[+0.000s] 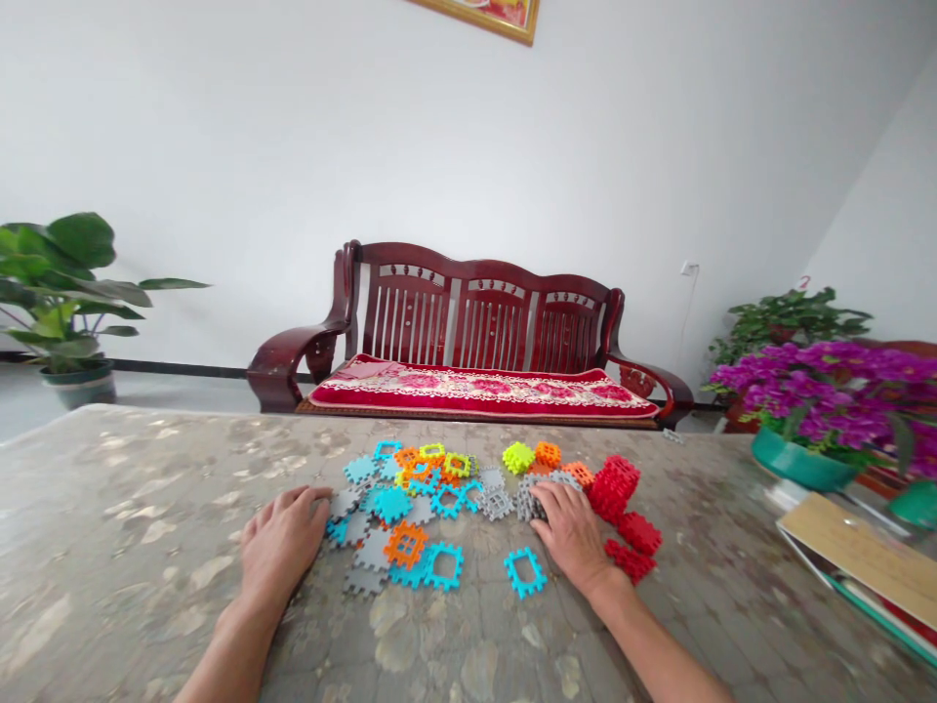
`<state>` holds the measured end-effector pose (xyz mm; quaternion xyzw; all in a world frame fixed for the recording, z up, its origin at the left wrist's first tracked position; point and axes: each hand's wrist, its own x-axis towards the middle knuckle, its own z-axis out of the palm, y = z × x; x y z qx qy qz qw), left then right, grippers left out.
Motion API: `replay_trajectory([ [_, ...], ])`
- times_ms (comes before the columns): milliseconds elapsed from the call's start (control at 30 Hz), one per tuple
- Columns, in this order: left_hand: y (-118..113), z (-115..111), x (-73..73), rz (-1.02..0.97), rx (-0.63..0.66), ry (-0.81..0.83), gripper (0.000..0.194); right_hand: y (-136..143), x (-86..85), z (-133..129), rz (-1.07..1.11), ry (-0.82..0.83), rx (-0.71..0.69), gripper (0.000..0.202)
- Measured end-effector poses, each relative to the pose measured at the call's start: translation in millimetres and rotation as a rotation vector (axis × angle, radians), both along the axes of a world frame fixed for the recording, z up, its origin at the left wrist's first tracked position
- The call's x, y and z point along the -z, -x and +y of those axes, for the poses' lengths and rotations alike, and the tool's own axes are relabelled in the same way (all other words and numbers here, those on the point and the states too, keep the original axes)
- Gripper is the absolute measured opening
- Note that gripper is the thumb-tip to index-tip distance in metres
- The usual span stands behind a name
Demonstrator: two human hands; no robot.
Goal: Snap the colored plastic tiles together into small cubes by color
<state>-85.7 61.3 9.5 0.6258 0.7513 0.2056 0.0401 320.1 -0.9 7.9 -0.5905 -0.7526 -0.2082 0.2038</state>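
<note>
My left hand point(287, 539) lies palm down on the table at the left edge of a loose spread of square interlocking pieces, its fingertips beside a grey piece point(344, 504). Blue, grey, orange and yellow-green pieces overlap in that spread, among them a solid blue piece point(390, 503) and an orange window piece point(405, 544). My right hand point(567, 532) rests with its fingers over a grey stack point(528, 498); its fingertips touch the stack. Red stacked pieces point(615, 486) stand just right of it. A blue frame piece point(525, 572) lies alone between the hands, nearer to me.
The pieces lie on a patterned table cover point(146, 586). At the right are a teal pot point(801, 462) of purple flowers and a pile of papers point(864, 557). Beyond the table stands a wooden bench point(483, 312) with a red cushion. A potted plant point(77, 386) is at the left.
</note>
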Motion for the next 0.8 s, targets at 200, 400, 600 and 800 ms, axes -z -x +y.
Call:
replay_trajectory([
  [200,0.8,2.6,1.8,-0.006,0.004,0.005,0.045,5.8,-2.6,14.0,-0.028,-0.008,0.024,0.044],
  [400,0.4,2.5,1.3,-0.016,-0.001,-0.003,0.044,6.3,-0.3,18.6,0.006,-0.036,0.016,0.044],
  [600,-1.4,1.9,1.8,-0.027,-0.006,-0.016,0.044,22.6,-9.4,-13.6,0.230,-0.031,0.048,0.033],
  [800,-1.0,2.8,1.9,-0.013,-0.002,0.005,0.046,50.1,-2.8,-54.4,0.292,0.187,-0.008,0.032],
])
